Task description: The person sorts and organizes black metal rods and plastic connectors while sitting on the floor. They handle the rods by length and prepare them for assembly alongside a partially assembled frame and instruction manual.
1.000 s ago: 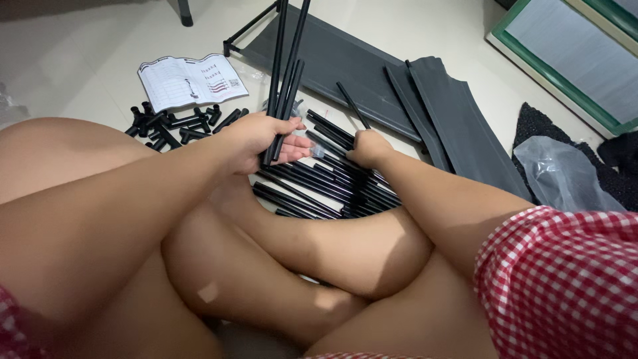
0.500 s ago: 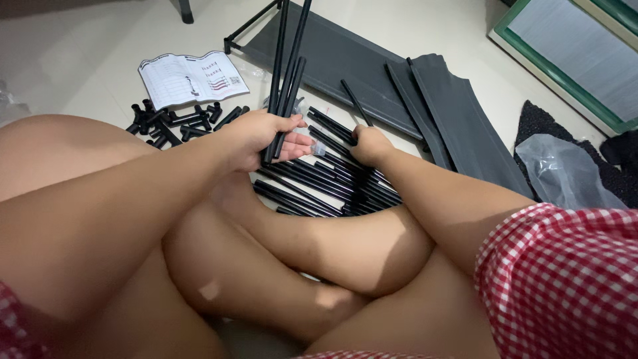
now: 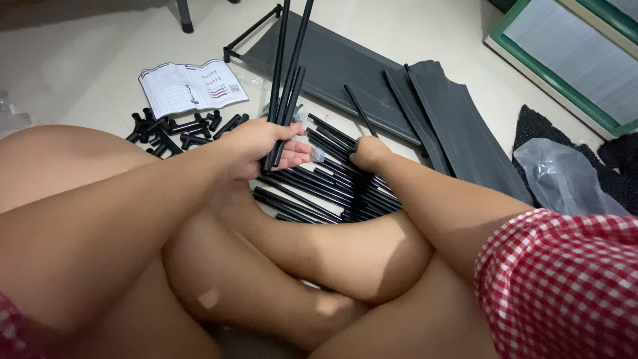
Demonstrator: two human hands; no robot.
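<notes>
Across the upper middle of the frame lie grey fabric panels [image 3: 372, 73]. Below them, at centre, a heap of black rods [image 3: 332, 186] sits within our reach. Our left hand [image 3: 266, 149] clenches a bundle of rods [image 3: 287, 86] upright, keeping them sorted; our right hand [image 3: 369, 153] closes on one rod [image 3: 357, 110]. At upper left, loose connectors [image 3: 176, 126] lie beside the booklet [image 3: 191, 86]; no container holds them.

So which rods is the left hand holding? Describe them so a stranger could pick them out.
Start at the pile of black rods lying on the floor before the crossed legs. Just left of it, the left hand grips a small bundle of rods. Unlike the pile, these stand nearly upright.
</notes>
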